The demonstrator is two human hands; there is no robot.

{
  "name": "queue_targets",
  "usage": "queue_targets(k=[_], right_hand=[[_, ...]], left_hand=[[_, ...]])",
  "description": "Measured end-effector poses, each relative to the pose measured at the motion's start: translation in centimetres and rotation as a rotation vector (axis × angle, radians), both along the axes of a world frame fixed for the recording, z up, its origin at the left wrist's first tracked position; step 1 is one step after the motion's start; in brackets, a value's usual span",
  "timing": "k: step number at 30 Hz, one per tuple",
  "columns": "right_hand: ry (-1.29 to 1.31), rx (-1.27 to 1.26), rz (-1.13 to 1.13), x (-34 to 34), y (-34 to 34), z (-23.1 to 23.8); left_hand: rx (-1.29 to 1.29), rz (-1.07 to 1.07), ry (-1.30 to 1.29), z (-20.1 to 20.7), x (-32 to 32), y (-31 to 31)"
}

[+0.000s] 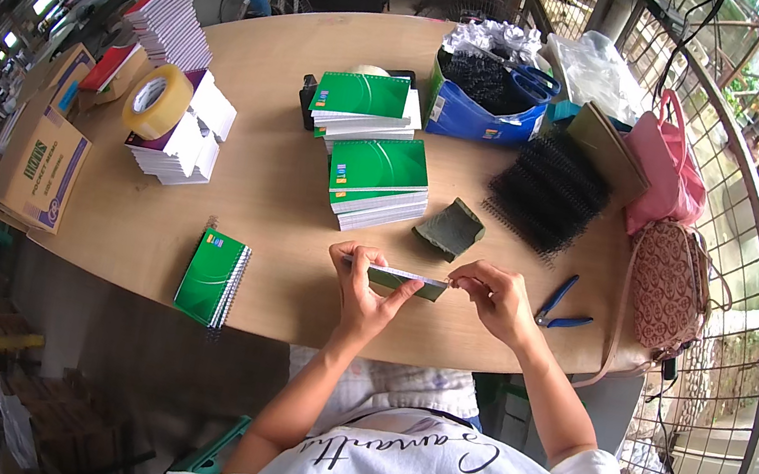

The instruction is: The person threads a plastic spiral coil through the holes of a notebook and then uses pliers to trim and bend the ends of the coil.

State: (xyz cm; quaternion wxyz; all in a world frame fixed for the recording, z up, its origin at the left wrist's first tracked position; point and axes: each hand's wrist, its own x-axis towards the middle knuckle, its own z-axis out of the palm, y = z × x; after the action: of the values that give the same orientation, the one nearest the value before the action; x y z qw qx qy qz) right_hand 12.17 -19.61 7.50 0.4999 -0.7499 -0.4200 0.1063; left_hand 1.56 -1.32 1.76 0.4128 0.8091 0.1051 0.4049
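Fingers of the left hand (368, 301) hold the pad (431, 293) with its edge turned upward, over the near part of the table (277, 67). I take the pad as the centre of my clock, with twelve at the far side. At its three o'clock end, the fingertips of the right hand (499, 299) are brought narrowly together; whether they pinch a wire end or only the corner, I cannot tell from here.

The left grip looks to me the weak point: only the thumb and a few fingers carry the pad, so a strong pull from the right could twist it or bend its cover. A slip could also scratch a fingertip, if a wire end is there.

Near three o'clock, the pliers (562, 305) lie just beside the right forearm (549, 381), and a careless elbow could push them. Toward nine, a second pad (212, 277) reaches the table's near edge; a small knock could drop it. At almost twelve, the stack (380, 176) sits unevenly, so a bump could make it slide.
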Motion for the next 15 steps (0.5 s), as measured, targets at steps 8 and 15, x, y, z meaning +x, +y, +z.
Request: queue_targets(k=[8,15], right_hand=[[-0.060,-0.078,0.059,0.3,0.8,0.3],[-0.052,0.052,0.109,0.5,0.9,-1.0]], left_hand=[[0.021,0.005,0.021,-0.2,-0.5,0.7],[0.007,0.040,0.035,-0.5,-0.7,0.4]])
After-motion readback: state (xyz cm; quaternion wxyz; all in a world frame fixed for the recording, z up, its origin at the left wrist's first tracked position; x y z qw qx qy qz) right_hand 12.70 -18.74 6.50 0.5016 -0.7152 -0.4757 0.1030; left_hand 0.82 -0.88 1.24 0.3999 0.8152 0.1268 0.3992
